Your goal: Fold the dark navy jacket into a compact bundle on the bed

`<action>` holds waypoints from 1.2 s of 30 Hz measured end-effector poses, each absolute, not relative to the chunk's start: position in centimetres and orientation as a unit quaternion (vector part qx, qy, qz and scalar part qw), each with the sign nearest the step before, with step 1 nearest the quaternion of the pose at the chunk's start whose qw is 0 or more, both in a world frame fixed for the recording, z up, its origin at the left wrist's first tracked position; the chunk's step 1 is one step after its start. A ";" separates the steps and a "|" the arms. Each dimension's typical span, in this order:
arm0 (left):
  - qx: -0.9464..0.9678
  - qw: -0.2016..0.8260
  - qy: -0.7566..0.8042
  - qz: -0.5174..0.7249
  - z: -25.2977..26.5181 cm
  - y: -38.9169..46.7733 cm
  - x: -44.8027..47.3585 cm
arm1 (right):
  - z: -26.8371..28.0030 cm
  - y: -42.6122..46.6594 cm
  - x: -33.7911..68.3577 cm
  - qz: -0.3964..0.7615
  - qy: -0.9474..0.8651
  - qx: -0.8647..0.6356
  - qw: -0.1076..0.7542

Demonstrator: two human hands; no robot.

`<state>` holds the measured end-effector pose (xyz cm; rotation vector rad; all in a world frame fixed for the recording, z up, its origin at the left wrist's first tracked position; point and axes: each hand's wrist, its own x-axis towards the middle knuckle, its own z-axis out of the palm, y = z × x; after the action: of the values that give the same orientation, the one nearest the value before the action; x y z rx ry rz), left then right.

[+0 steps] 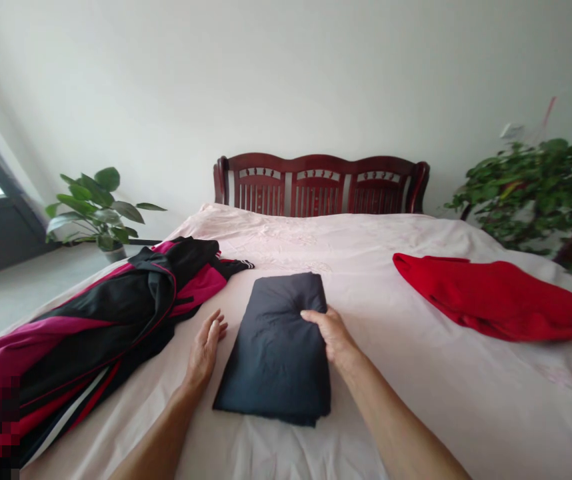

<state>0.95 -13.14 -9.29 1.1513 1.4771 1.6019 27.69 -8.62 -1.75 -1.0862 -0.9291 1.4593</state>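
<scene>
A folded dark navy garment (276, 347) lies in the middle of a bed covered with a pale pink sheet (416, 400). My right hand (333, 331) rests on the garment's right edge, its fingers curled over a fold of the cloth. Just left of the garment, my left hand (206, 348) lies flat on the sheet with its fingers together, holding nothing.
A black and magenta sports jacket (116, 320) is spread out on the bed's left side. A red garment (496, 297) lies on the right. A dark red wooden headboard (321, 183) stands at the far end, with potted plants at the left (99, 210) and right (541, 190).
</scene>
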 end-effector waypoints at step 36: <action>0.566 0.147 0.681 0.441 -6.8 -14.5 2.2 | -7.3 -9.9 33.4 0.197 -0.624 -0.652 0.383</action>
<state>2.21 -14.51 -6.80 1.6285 1.9606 1.2686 33.41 -9.92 -7.32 -1.6618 -1.5923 0.5034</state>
